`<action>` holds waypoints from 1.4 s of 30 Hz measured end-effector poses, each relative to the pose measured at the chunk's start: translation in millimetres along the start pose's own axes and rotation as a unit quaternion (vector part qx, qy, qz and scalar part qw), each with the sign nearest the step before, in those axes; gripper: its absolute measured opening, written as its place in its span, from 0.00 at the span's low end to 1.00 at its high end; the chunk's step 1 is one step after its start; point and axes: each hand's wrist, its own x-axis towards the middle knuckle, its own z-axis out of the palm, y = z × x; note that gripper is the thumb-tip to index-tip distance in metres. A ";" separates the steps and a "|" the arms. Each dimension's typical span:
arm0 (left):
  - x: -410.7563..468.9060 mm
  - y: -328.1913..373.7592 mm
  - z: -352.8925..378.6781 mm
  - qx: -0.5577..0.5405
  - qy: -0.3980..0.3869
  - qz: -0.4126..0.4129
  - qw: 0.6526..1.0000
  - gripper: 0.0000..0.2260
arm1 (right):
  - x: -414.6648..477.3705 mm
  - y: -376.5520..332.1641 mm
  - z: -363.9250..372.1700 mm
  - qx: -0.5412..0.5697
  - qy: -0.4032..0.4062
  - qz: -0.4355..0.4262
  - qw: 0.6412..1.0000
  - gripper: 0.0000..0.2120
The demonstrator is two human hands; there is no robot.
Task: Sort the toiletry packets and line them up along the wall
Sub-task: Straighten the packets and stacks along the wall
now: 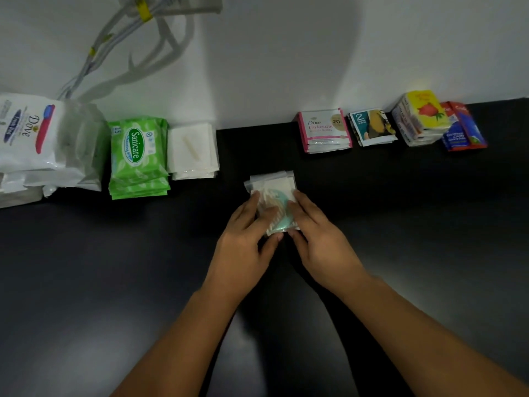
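Sorted stacks, green Sanicare wipe packs (137, 156) to pink-edged Dove sachets (325, 130), line the white wall (257, 67). Fingers of left hand (243, 239) and right hand (317, 233) hold clear plastic packets (272, 183) short of the wall. Likely the last unplaced.

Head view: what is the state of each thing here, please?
Clear plastic packets with teal contents: stacked, held, away from wall.
Left hand: grips the stack.
Right hand: grips the stack.
Green Sanicare wipe packs: stacked by wall.
White flat packets: stacked by wall.
Pink Dove sachets: stacked by wall.
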 end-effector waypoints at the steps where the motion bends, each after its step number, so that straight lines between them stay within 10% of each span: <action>1: 5.4 -1.9 3.1 -0.005 0.006 0.005 1.000 0.19 | 7.0 3.5 -0.9 -0.004 0.002 0.003 1.000 0.22; 27: 111.4 -33.9 28.4 0.059 0.015 -0.049 0.997 0.18 | 117.5 2.4 4.2 -0.031 0.017 0.106 0.994 0.28; 42: 71.5 -25.2 -61.2 0.087 0.109 -0.002 0.990 0.20 | 89.0 -26.4 22.1 0.039 0.110 -0.032 0.993 0.25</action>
